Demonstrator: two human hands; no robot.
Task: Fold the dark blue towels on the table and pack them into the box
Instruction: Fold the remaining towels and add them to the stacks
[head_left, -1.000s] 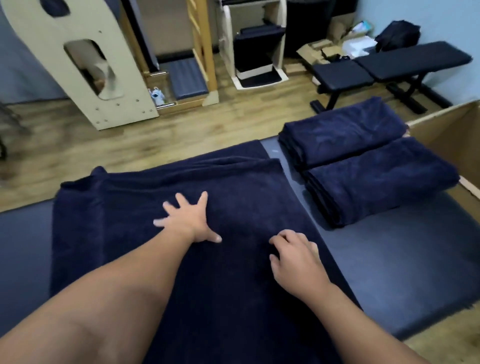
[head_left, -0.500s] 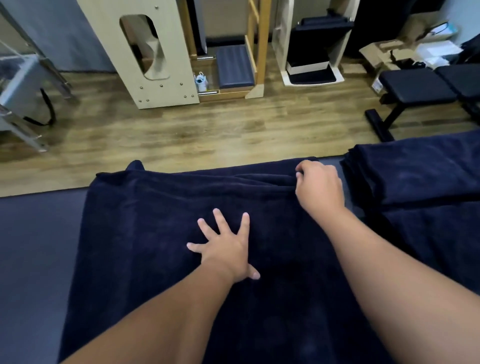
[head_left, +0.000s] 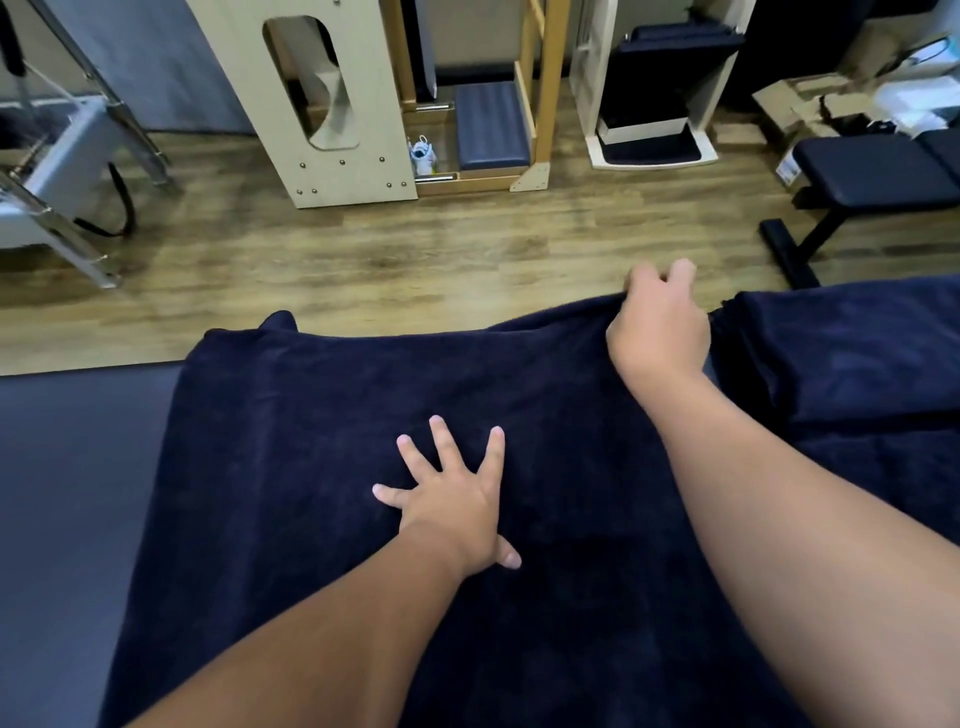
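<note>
At far left, a grey metal-framed exercise machine (head_left: 57, 176) stands on the brown wood-plank floor (head_left: 363, 260). Nearer, the dark grey padded table top (head_left: 67, 493) is bare along its left side.

A large dark blue terry towel (head_left: 291, 467) lies spread across the middle of the table, reaching from the near edge of the view to the table's far edge. Its far left corner stands up in a small peak.

The left hand (head_left: 452, 504) lies flat on the towel at about its centre. The fingers are straight and splayed, palm down, pressing the cloth onto the table.

Beyond the table, a pale wooden panel with an oval cut-out (head_left: 311, 104) and a light wooden frame holding a blue-grey cushion (head_left: 491, 124) stand on the floor.

The right hand (head_left: 660, 322) is at the towel's far right corner, well apart from the left hand. Its fingers are curled over the far edge and grip the cloth, which rises towards the hand.

At right, just beside the spread towel, folded dark blue towels (head_left: 852, 353) lie on the table. Whether the two touch cannot be determined. Farther right, a black padded workout bench (head_left: 872, 171) stands on the floor.
</note>
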